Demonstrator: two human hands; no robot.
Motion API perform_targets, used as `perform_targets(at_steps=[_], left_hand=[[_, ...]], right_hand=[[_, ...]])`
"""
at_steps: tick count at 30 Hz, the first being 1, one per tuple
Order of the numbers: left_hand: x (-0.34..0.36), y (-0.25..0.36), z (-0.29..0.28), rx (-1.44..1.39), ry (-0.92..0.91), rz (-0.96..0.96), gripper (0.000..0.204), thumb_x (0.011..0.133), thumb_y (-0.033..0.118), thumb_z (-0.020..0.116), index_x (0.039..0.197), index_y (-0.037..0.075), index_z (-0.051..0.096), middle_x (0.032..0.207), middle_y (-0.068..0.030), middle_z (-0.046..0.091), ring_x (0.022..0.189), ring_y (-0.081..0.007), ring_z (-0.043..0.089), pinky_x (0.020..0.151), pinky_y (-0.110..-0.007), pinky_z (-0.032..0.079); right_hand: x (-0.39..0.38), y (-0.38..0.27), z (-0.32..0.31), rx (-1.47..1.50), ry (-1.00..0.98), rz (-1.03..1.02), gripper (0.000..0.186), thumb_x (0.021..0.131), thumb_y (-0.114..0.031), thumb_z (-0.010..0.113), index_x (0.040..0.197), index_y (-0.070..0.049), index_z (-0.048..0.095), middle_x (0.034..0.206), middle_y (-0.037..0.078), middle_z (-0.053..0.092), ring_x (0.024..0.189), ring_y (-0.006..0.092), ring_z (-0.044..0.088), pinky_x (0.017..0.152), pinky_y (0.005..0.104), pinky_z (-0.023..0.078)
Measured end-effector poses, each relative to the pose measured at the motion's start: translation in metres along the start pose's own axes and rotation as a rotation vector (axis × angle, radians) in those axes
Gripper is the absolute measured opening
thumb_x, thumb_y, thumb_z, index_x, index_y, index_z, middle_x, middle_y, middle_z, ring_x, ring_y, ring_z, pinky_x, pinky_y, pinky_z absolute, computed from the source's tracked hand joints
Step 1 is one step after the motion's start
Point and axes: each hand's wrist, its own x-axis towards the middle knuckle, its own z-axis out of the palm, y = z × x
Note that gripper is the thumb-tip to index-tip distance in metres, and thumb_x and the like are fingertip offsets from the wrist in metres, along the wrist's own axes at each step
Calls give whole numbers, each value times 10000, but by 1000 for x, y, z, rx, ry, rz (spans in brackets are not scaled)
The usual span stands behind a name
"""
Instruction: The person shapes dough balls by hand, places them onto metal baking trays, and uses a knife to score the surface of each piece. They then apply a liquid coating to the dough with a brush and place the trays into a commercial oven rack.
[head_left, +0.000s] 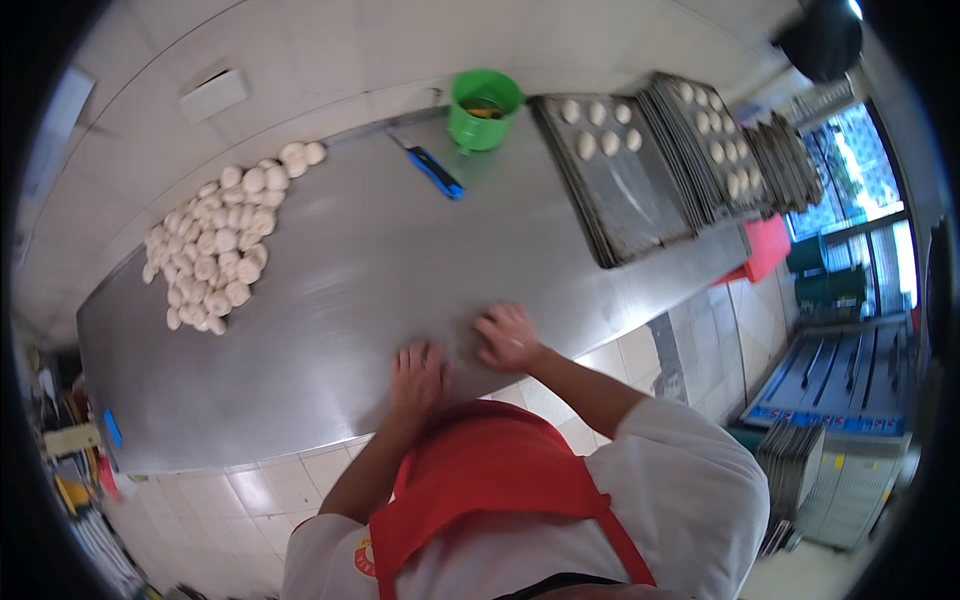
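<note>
Head view: smooth, round dough balls (215, 240) lie heaped left of the left hand (420, 378), half-curled on the steel table (340, 300); beyond, a green plastic tub (476, 133) holds something yellowish; the right hand (507, 338) curls likewise, anything under either palm hidden; farther right, a metal tray (632, 195) bears six balls.
</note>
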Motion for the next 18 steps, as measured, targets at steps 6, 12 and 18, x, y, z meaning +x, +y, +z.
perform_targets(at_steps=[6,12,18], left_hand=[[93,-27,27,-82,-33,115,332,904,91,618,1235,73,634,960,-164,675,944,-391,653,930,-518,509],[14,20,22,100,-2,-94,365,932,65,548,1289,39,620,1216,-216,606,1158,-417,576,991,-563,471],[109,11,26,44,-20,-159,352,934,65,547,1276,61,628,1200,-211,614,1170,-433,570,989,-571,467]], right_hand=[[33,86,-5,-74,113,-16,180,880,-219,682,1011,-108,628,1081,125,616,1060,339,601,932,514,472],[-78,65,-19,-155,-99,11,223,908,-213,661,1097,-100,625,1128,137,602,1114,326,580,986,519,449],[25,72,-48,-117,45,104,227,941,-246,658,1086,-71,654,1112,135,619,1105,320,580,951,490,434]])
